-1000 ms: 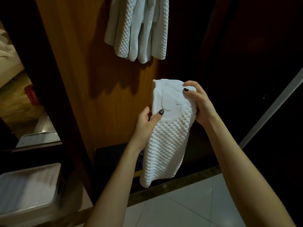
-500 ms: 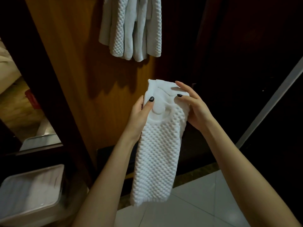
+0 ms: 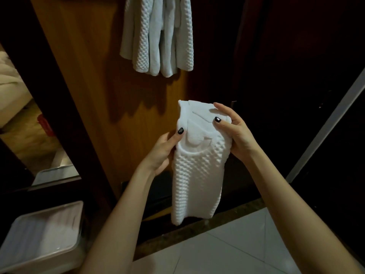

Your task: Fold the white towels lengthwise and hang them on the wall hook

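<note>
- White plastic tray (image 3: 39, 238): low at my far left, its rim facing up, partly cut off by the picture's edge.
- Wooden panel (image 3: 88, 95): upright, brown, standing straight ahead of me.
- Hung towels (image 3: 158, 36): white and waffle-textured, several folds hanging flat against the upper part of the panel. Their tops run out of view, so I cannot see what holds them.
- My left hand (image 3: 164, 151): grips the left edge of the towel I hold, thumb on the front and fingers behind.
- Folded towel (image 3: 197, 175): white, a narrow long strip held in the air between my hands, below the hung ones. Its lower end dangles free above the floor.
- My right hand (image 3: 235, 133): pinches the towel's upper right corner, thumb on the front.
- Floor (image 3: 227, 250): pale tiles, lower right.
- Metal strip (image 3: 325, 135): slanting, far right.
</note>
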A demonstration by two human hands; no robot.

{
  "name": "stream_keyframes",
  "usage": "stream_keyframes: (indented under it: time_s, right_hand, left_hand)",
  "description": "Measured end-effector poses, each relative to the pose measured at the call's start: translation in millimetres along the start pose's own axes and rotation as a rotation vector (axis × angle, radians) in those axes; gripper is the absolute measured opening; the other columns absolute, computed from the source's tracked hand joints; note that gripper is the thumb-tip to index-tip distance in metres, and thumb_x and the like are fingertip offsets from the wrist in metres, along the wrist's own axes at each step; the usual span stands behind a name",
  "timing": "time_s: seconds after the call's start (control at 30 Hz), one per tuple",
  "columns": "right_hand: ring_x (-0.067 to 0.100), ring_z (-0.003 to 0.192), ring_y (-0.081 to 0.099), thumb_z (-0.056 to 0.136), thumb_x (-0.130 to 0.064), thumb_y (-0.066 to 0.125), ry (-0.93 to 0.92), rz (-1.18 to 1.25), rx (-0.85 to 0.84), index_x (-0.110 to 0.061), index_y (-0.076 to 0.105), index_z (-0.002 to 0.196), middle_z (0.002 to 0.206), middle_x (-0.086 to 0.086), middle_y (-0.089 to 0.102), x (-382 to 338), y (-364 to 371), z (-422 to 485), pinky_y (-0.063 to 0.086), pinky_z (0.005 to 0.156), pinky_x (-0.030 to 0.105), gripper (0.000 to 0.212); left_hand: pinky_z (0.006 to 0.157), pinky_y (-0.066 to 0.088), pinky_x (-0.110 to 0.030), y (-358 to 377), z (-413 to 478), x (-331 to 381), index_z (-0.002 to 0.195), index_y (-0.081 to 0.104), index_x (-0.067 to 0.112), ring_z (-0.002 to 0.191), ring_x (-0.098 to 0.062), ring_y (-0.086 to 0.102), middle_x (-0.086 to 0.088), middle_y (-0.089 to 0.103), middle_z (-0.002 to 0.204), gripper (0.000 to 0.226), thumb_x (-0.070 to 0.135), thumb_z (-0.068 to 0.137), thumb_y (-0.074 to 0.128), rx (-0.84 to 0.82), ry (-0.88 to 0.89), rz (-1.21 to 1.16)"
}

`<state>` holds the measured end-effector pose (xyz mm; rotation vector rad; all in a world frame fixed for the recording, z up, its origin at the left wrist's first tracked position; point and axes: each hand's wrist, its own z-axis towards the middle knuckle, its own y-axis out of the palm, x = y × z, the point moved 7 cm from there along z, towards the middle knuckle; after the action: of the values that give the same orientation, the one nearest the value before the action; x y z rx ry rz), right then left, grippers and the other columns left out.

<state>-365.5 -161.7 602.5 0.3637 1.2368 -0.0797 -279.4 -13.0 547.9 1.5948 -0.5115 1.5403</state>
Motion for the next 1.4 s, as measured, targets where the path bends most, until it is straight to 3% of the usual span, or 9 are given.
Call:
stream_keyframes:
  time_s: [0.1,0.23,0.4,0.53,0.73,0.93,1.1,1.23,1.4]
  right_hand:
    - [0.019,0.102,0.070,0.086,-0.011,0.064,0.001,0.053,0.013,-0.039,0.071,0.108,0.114,-0.013,0.070,-2.0,-7.4,1.8,0.058,0.075,0.030,0.037]
    - [0.023,0.104,0.069,0.085,-0.009,0.061,-0.009,0.219,0.031,-0.033,0.070,0.110,0.113,-0.004,0.072,-11.2,-16.5,7.7,0.058,0.076,0.034,0.036]
    - [0.027,0.110,0.067,0.090,-0.007,0.056,-0.024,0.355,0.034,-0.028,0.067,0.116,0.115,0.005,0.071,-19.8,-24.3,11.6,0.057,0.081,0.038,0.035]
    - [0.028,0.111,0.066,0.089,-0.006,0.057,-0.039,0.430,0.032,-0.027,0.072,0.113,0.118,0.007,0.070,-24.1,-25.1,14.7,0.057,0.081,0.038,0.035]
    - [0.025,0.106,0.069,0.088,-0.006,0.057,-0.046,0.518,0.019,-0.026,0.075,0.109,0.114,0.009,0.071,-24.9,-24.9,17.1,0.058,0.079,0.037,0.035]
    - [0.024,0.103,0.070,0.084,-0.008,0.059,-0.041,0.559,0.016,-0.027,0.076,0.108,0.112,0.008,0.072,-20.2,-24.6,17.3,0.058,0.079,0.037,0.035]
    - [0.023,0.101,0.070,0.082,-0.008,0.060,-0.026,0.552,-0.013,-0.026,0.077,0.107,0.111,0.007,0.073,-17.6,-21.5,14.5,0.059,0.078,0.036,0.035]
    - [0.025,0.102,0.070,0.084,-0.009,0.059,-0.026,0.567,0.007,-0.025,0.075,0.109,0.112,0.009,0.072,-20.0,-20.9,17.4,0.058,0.080,0.039,0.033]
    - [0.027,0.106,0.068,0.092,-0.012,0.055,-0.033,0.415,0.052,-0.026,0.062,0.120,0.111,0.007,0.073,-22.0,-22.0,22.2,0.057,0.080,0.039,0.032]
  left_hand:
    - [0.101,0.047,-0.042,0.1,-1.6,-13.0,0.131,0.054,0.011,0.120,-0.028,0.057,-0.015,0.060,0.130,0.040,0.034,0.098,0.050,0.067,-0.009,-0.121]
    - [0.087,0.054,-0.037,-1.0,-7.1,-22.0,0.118,0.058,0.019,0.110,-0.024,0.063,-0.012,0.061,0.126,0.033,0.017,0.086,0.064,0.167,0.058,-0.089]
    - [0.078,0.053,-0.031,9.7,-12.2,-1.3,0.086,0.068,0.021,0.088,-0.017,0.063,-0.005,0.067,0.093,0.010,0.012,0.083,0.064,0.080,0.187,-0.022]
    - [0.075,0.047,-0.030,21.5,-16.3,21.2,0.075,0.068,0.026,0.081,-0.013,0.058,0.000,0.064,0.081,0.020,0.008,0.081,0.061,0.062,0.286,0.162]
    - [0.070,0.047,-0.011,38.0,-25.2,43.1,0.083,0.066,0.022,0.078,0.003,0.061,0.017,0.067,0.078,0.033,-0.008,0.091,0.052,0.075,0.377,0.249]
    - [0.045,0.031,-0.007,45.6,-21.2,44.7,0.043,0.055,0.033,0.041,0.006,0.040,0.020,0.046,0.043,0.060,0.009,0.098,0.048,0.020,0.269,0.385]
    - [0.060,0.052,-0.019,33.8,-18.3,49.0,0.067,0.077,0.018,0.066,-0.010,0.068,-0.001,0.073,0.070,0.019,0.008,0.082,0.069,0.034,0.167,0.230]
    - [0.061,0.048,-0.013,32.4,-23.4,70.0,0.065,0.071,0.023,0.064,-0.001,0.062,0.011,0.068,0.065,0.024,0.004,0.079,0.073,0.106,0.338,0.351]
    - [0.070,0.046,-0.011,41.6,-41.5,89.8,0.088,0.056,0.025,0.076,0.000,0.058,0.011,0.060,0.079,0.026,0.002,0.083,0.068,0.161,0.577,0.568]
